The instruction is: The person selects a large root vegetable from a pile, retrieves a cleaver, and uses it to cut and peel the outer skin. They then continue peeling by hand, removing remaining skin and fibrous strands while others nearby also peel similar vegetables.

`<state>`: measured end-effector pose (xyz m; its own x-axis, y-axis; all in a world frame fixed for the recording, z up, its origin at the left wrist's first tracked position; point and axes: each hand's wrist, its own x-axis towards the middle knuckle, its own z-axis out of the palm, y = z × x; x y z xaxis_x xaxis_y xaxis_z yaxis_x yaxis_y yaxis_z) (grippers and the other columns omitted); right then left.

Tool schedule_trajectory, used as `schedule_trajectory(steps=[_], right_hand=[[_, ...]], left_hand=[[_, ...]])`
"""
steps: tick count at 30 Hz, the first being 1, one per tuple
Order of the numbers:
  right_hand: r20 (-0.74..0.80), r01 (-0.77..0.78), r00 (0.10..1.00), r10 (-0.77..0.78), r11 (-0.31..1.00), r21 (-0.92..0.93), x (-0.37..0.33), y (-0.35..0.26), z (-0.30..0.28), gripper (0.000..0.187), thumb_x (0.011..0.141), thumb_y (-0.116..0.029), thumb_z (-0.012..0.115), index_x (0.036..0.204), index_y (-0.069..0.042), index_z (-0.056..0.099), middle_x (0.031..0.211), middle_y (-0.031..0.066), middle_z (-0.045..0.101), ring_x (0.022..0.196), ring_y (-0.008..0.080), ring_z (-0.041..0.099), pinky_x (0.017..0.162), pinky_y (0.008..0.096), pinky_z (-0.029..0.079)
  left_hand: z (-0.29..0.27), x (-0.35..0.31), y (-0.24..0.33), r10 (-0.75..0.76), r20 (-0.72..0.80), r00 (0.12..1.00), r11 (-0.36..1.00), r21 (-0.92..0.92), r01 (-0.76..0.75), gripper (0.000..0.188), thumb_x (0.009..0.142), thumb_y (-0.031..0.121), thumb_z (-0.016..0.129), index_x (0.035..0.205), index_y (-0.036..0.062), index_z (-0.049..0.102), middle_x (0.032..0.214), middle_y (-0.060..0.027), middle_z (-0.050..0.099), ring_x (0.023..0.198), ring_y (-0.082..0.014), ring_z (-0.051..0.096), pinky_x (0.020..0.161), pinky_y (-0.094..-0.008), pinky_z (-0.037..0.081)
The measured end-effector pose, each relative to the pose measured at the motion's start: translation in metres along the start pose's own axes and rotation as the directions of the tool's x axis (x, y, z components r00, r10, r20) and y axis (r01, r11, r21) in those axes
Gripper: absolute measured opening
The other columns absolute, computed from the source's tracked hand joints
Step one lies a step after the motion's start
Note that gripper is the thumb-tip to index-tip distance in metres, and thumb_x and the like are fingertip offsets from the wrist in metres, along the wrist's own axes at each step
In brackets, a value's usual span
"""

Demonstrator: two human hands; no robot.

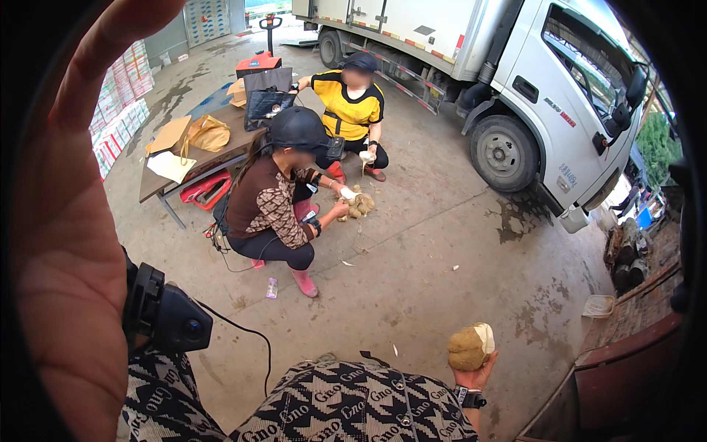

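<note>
My left hand [74, 258] fills the left side of the view, very close to the camera. Its palm faces me, a finger stretches toward the top edge, and nothing shows in it. A black camera device [177, 313] with a cable is at its wrist. At the lower right, my right hand [477, 374] holds a partly peeled root vegetable [467, 349] from below and the side. The vegetable is round, with brown skin and a pale bare patch on its right. A black device is strapped to my right wrist. My patterned clothing shows below.
Two people squat ahead, each holding a pale piece [367, 157], beside a pile of brown root vegetables [361, 205]. A table [158, 183] bears bags and cardboard. A white truck [545, 110] stands at the right. Peel scraps dot the concrete floor [383, 295].
</note>
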<state>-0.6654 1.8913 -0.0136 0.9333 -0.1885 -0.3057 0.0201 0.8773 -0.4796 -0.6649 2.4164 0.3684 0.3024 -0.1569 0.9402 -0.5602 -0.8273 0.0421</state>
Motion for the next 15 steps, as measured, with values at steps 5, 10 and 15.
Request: schedule_trajectory(steps=[5,10,15], right_hand=[[0.044,-0.001,0.999,0.001,1.000,-0.007,-0.006,0.005,-0.001,0.072,0.083,-0.062,0.057,0.138,-0.017,0.044,0.139,0.0071,0.048,0.125,0.0299,0.047,0.101,0.0534,0.041],[0.055,0.016,0.998,-0.016,1.000,0.009,-0.012,0.007,-0.005,0.072,0.084,-0.061,0.057,0.139,-0.017,0.044,0.139,0.0074,0.048,0.125,0.0299,0.046,0.102,0.0534,0.040],[0.049,0.030,0.998,-0.030,1.000,0.007,-0.019,0.008,-0.009,0.072,0.084,-0.061,0.057,0.139,-0.016,0.044,0.139,0.0074,0.048,0.126,0.0298,0.046,0.102,0.0533,0.040]], left_hand=[[-0.004,-0.004,-0.001,0.007,-0.001,1.000,1.000,-0.012,-0.007,0.074,0.089,0.050,0.049,0.143,0.0033,0.032,0.138,-0.0214,0.043,0.127,-0.0314,0.043,0.106,-0.0444,0.034],[-0.004,-0.003,-0.003,0.012,0.008,1.000,0.999,-0.031,-0.011,0.075,0.089,0.051,0.050,0.143,0.0033,0.032,0.137,-0.0213,0.044,0.126,-0.0311,0.044,0.105,-0.0442,0.035],[0.000,-0.001,-0.006,0.017,0.005,1.000,0.998,-0.052,-0.017,0.076,0.088,0.051,0.050,0.144,0.0032,0.032,0.137,-0.0212,0.044,0.126,-0.0308,0.045,0.105,-0.0439,0.035]])
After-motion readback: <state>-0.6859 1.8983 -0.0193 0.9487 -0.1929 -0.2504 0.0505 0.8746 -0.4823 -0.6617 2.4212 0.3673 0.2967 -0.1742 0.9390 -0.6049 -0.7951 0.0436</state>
